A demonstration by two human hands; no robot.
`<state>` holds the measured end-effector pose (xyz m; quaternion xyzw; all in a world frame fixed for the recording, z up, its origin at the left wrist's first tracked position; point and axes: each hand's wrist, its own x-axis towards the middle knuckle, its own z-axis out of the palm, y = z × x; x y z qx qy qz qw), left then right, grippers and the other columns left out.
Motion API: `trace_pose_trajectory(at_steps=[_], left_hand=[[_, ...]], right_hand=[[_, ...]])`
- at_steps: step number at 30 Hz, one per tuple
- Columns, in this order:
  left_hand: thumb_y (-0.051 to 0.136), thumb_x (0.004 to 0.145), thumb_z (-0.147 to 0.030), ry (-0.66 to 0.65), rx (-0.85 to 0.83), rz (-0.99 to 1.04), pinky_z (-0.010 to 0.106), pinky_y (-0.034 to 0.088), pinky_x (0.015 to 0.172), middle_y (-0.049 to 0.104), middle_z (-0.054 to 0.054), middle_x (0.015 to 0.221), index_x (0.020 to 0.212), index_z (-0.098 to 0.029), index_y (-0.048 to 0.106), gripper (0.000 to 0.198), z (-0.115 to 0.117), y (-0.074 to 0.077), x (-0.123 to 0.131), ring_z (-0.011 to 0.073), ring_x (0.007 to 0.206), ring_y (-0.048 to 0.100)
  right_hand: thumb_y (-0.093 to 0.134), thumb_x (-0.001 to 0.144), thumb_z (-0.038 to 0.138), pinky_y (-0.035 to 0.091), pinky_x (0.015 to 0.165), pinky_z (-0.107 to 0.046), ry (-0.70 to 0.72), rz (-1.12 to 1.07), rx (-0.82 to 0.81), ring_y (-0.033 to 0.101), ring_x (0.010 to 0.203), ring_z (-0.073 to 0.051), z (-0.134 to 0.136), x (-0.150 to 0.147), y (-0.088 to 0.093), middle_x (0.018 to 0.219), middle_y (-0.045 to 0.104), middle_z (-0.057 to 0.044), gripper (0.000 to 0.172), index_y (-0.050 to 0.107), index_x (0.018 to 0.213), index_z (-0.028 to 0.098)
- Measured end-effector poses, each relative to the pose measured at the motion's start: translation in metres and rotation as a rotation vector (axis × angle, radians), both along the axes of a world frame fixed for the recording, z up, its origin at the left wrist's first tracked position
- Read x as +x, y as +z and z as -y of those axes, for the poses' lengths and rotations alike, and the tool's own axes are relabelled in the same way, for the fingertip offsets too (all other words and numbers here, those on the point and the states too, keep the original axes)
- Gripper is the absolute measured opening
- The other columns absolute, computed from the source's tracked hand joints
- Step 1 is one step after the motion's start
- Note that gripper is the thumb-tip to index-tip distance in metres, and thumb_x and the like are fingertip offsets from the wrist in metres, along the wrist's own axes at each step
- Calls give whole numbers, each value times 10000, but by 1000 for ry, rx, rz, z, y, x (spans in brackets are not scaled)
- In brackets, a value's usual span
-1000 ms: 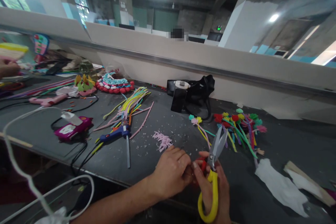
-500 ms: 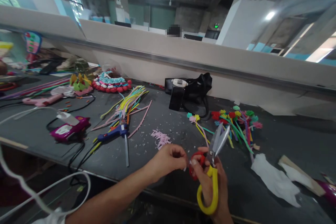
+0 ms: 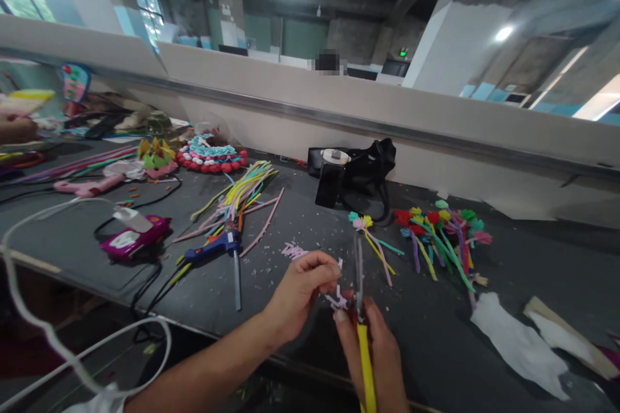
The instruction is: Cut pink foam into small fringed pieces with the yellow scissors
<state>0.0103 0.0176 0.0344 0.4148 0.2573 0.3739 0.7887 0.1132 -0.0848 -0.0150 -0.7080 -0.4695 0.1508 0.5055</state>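
My left hand [image 3: 303, 290] is closed in a pinch, with a short pale-lilac pipe cleaner piece [image 3: 340, 264] at its fingertips. My right hand [image 3: 382, 355] grips scissors [image 3: 367, 361] with yellow and red handles, their blades pointing away and seen nearly edge-on. More short lilac pieces [image 3: 338, 301] lie at the thumb and fingertips of that hand; whether it pinches them I cannot tell. Behind my left hand is a small pile of cut lilac pieces [image 3: 293, 250]. Pipe cleaner flowers [image 3: 361, 222] with long stems lie just beyond the blades.
A blue glue gun [image 3: 213, 247] and a bundle of pipe cleaners [image 3: 247, 187] lie left. Right are more flowers [image 3: 436, 222] and white crumpled tissue [image 3: 516, 342]. A black bag [image 3: 372, 171] sits at the back. Another person's hand [image 3: 17, 129] shows far left.
My right hand has turned the scissors from open, broadside blades to nearly edge-on, and moved slightly left. Lilac pieces now show between my hands. Another person's hand has come in at far left.
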Motion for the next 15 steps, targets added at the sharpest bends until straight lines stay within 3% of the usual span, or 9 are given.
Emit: trace_pose_trajectory(at_steps=[4, 15], left_hand=[[702, 707, -225, 31, -61, 19, 216, 346, 563, 543, -28, 593, 712, -152, 635, 99, 0, 1, -1, 80, 544, 446], [660, 702, -172, 65, 4, 2, 225, 360, 603, 571, -10, 633, 687, -151, 629, 40, 4, 0, 0, 94, 595, 494]], right_hand=[[534, 869, 446, 537, 615, -228, 101, 233, -2, 713, 724, -187, -1, 0, -9, 880, 732, -81, 355, 593, 1087, 172], [484, 886, 431, 530, 625, -250, -21, 358, -16, 710, 754, -204, 0, -1, -12, 895, 730, -89, 334, 614, 1067, 182]])
